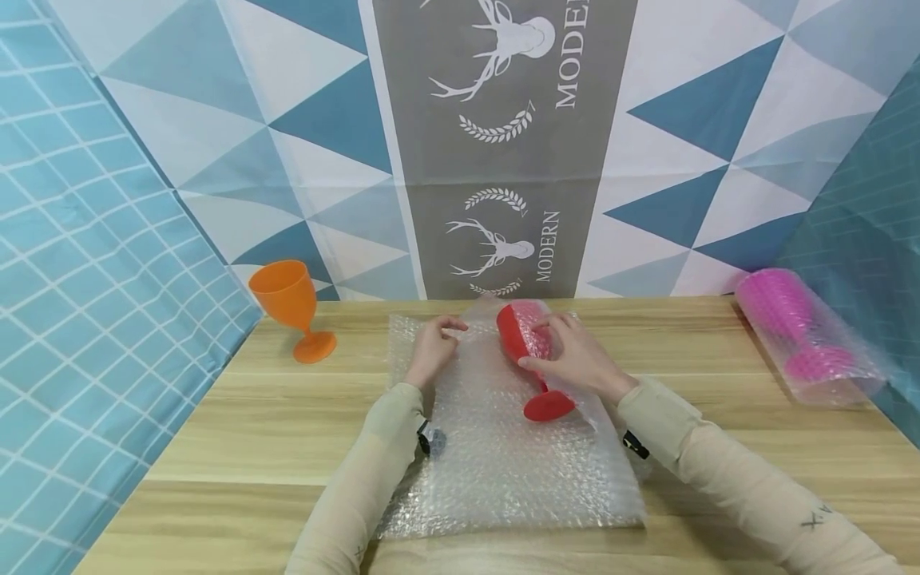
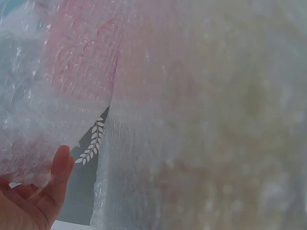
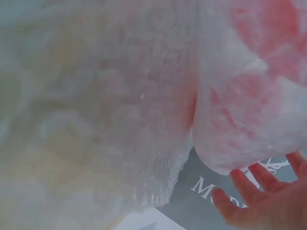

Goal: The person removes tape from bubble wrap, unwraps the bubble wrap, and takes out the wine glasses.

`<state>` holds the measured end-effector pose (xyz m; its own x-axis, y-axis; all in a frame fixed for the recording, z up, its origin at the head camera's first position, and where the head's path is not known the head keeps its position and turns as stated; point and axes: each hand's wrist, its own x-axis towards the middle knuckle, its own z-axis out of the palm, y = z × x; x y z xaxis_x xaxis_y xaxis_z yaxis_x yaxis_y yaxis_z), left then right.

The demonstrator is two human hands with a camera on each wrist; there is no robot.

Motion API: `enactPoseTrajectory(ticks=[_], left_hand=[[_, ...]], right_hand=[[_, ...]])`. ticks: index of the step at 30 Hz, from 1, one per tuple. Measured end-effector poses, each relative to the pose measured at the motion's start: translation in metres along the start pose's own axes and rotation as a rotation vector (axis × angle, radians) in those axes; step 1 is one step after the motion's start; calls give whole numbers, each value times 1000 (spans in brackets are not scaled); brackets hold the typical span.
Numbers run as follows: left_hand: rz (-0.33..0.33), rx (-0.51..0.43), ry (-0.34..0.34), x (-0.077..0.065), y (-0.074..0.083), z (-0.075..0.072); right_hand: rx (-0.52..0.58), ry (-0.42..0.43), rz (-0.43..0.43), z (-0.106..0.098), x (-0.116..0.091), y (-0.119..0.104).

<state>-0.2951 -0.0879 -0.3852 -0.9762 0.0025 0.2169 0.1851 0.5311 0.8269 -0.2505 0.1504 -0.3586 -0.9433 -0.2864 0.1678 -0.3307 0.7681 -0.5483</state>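
Observation:
A red plastic goblet (image 1: 549, 406) lies tilted on a sheet of bubble wrap (image 1: 496, 479), its foot toward me. From the right, a flap of the wrap is folded over part of its bowl. My right hand (image 1: 575, 355) holds the bowl through this flap, thumb low and fingers higher up. In the right wrist view, the right fingers (image 3: 244, 184) lie along the wrap's edge, with red showing through it. My left hand (image 1: 434, 347) rests at the left of the sheet, fingers loosely bent, apart from the goblet. The left fingers (image 2: 60, 172) overlap the wrap in the left wrist view.
An orange goblet (image 1: 283, 295) stands at the back left of the wooden table (image 1: 237, 447). At the back right lies a pink goblet (image 1: 783, 311) rolled in bubble wrap. A patterned backdrop (image 1: 503, 168) rises behind the table, with blue sheets (image 1: 93, 239) at the sides.

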Motion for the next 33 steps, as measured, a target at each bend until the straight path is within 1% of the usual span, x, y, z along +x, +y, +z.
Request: enactPoseTrajectory(ticks=[3, 7, 14, 21, 29, 33], left_hand=[[0, -7, 14, 0, -1, 0], [1, 0, 29, 0, -2, -1], [-21, -16, 29, 1, -4, -1], [-27, -12, 25, 1, -7, 0], [-41, 4, 25, 0, -6, -1], [-34, 12, 23, -1, -5, -2]], right_hand=[[0, -5, 29, 0, 0, 0], [5, -1, 32, 1, 0, 2], [12, 28, -25, 1, 0, 6], [39, 48, -16, -1, -1, 12], [134, 92, -41, -2, -3, 17], [146, 119, -85, -3, -4, 19]])
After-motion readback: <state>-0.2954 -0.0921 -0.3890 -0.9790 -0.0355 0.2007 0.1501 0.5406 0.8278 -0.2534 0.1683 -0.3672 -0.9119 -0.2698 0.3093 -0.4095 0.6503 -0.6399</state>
